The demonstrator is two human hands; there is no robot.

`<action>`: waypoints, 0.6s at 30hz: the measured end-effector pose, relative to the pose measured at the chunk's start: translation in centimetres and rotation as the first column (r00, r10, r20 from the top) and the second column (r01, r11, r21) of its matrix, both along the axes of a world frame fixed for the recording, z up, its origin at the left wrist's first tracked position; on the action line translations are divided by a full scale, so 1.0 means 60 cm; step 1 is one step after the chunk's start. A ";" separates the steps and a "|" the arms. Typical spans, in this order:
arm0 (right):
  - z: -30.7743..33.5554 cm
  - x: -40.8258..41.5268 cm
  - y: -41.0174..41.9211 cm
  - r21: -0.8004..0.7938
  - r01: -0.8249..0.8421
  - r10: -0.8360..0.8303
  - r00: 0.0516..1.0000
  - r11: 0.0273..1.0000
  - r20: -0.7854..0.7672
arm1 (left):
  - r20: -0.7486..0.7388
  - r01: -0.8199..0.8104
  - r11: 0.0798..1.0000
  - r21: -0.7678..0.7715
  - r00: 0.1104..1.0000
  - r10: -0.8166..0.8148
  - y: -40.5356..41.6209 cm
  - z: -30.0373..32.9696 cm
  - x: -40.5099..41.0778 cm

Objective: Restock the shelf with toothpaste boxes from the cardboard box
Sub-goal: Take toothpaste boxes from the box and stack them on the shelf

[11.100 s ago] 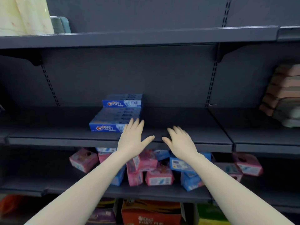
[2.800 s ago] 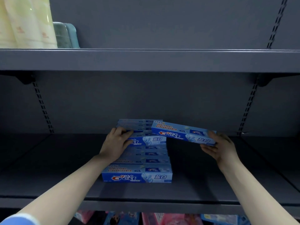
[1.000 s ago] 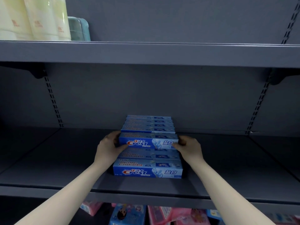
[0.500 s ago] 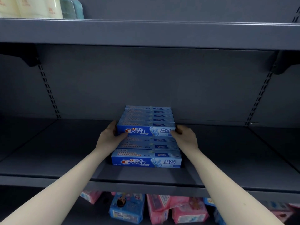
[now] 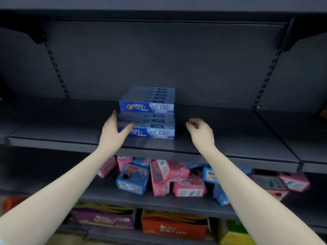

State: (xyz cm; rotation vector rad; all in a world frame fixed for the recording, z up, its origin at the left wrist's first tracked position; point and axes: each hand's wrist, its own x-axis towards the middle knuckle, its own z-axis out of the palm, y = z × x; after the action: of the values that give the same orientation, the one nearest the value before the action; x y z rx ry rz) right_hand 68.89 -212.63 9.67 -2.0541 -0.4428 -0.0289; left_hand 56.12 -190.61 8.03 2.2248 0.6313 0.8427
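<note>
Grey shelf [image 5: 221, 138] carries stacked toothpaste boxes [image 5: 148, 110]; left hand [image 5: 113, 133] and right hand [image 5: 200, 133] relaxed, empty.

pink and blue packs [image 5: 169, 175] heaped on lower shelf, orange carton [image 5: 174, 225] below

The premises are presenting as a retail shop aisle. Dark grey metal gondola shelving [image 5: 159, 149] is running across the view, with slotted uprights [image 5: 56, 71] and brackets carrying the tiers. Identical blue toothpaste boxes [image 5: 147, 110] are sitting stacked in layers on the middle shelf, branded faces turned outward. Pink and blue wrapped packs [image 5: 164, 175] are lying heaped on the tier below. Printed cartons [image 5: 174, 227] in orange, purple and yellow are standing at the bottom level. A person's two bare forearms are reaching toward the stock.
</note>
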 end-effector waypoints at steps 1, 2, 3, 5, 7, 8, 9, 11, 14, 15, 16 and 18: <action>-0.005 -0.009 -0.016 0.001 -0.006 0.006 1.000 1.000 -0.007 | -0.006 -0.012 1.000 0.016 1.000 0.012 -0.014 -0.007 -0.012; -0.010 -0.019 -0.032 0.000 -0.016 0.016 1.000 1.000 -0.015 | -0.019 -0.024 0.999 0.031 1.000 0.024 -0.031 -0.011 -0.023; -0.017 -0.029 -0.049 -0.006 -0.025 0.025 0.999 1.000 -0.023 | -0.023 -0.035 0.998 0.048 0.999 0.036 -0.046 -0.017 -0.033; -0.029 -0.051 -0.083 -0.016 -0.041 0.041 0.999 0.999 -0.025 | -0.035 -0.053 0.994 0.090 0.998 0.057 -0.081 -0.028 -0.051; -0.041 -0.073 -0.116 -0.015 -0.056 0.056 0.998 0.998 -0.003 | -0.027 -0.082 0.992 0.099 0.996 0.085 -0.125 -0.040 -0.068; -0.047 -0.082 -0.131 -0.011 -0.060 0.060 0.998 0.998 0.008 | -0.015 -0.093 0.990 0.106 0.995 0.095 -0.146 -0.046 -0.076; -0.053 -0.091 -0.145 -0.008 -0.063 0.063 0.998 0.998 0.015 | 0.001 -0.101 0.988 0.113 0.995 0.101 -0.167 -0.052 -0.084; -0.068 -0.104 -0.171 -0.029 -0.073 0.074 0.997 0.997 0.024 | 0.016 -0.097 0.987 0.126 0.995 0.095 -0.204 -0.069 -0.096; -0.106 -0.116 -0.205 -0.108 -0.099 0.103 0.994 0.989 0.032 | -0.040 -0.053 0.993 0.109 0.997 0.058 -0.251 -0.106 -0.106; -0.123 -0.119 -0.216 -0.139 -0.107 0.112 0.993 0.985 0.028 | -0.064 -0.030 0.994 0.102 0.997 0.036 -0.265 -0.122 -0.109; -0.142 -0.123 -0.225 -0.171 -0.112 0.118 0.993 0.979 0.024 | -0.087 -0.005 0.995 0.096 0.996 0.013 -0.278 -0.138 -0.111; -0.185 -0.129 -0.243 -0.234 -0.114 0.123 0.992 0.965 0.023 | -0.144 0.049 0.995 0.090 0.989 -0.036 -0.302 -0.173 -0.115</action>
State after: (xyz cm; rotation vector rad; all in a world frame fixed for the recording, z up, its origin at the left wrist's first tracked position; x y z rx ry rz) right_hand 61.12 -227.22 -1.41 -2.2558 -0.6166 0.0595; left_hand 49.24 -208.72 -2.35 2.3910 0.6199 0.7099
